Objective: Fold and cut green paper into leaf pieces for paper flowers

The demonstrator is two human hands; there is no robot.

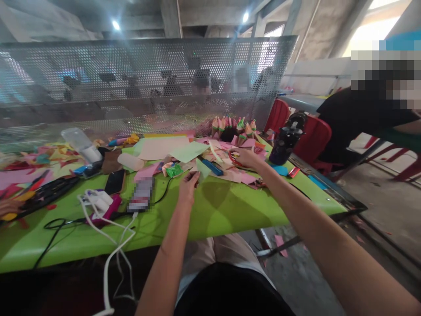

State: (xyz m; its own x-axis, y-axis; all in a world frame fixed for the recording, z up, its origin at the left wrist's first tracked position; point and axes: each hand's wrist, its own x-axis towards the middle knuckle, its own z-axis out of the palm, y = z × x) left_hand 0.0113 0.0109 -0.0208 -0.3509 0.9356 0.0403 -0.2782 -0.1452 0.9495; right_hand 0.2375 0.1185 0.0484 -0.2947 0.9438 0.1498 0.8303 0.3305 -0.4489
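Observation:
My left hand [189, 183] is closed in a pinch on a small piece of pale green paper [203, 170], held just above the green tabletop. Farther right and forward, my right hand [247, 158] has its fingers curled at the red-orange handles of what look like scissors [233, 157]; the blades cannot be made out. Under and around that hand lie loose pink and cream paper scraps [230, 173]. A blue box-cutter-like tool [212, 166] rests between my two hands. Behind it is a larger pale green sheet [189, 151].
Paper cones [241, 131] stand at the back, by a perforated metal screen [144, 83]. A dark bottle [285, 142] stands right. To the left are a phone [141, 195], a white charging cable [113, 252] and a clear bottle [80, 145]. Another person's hand [9, 206] is far left.

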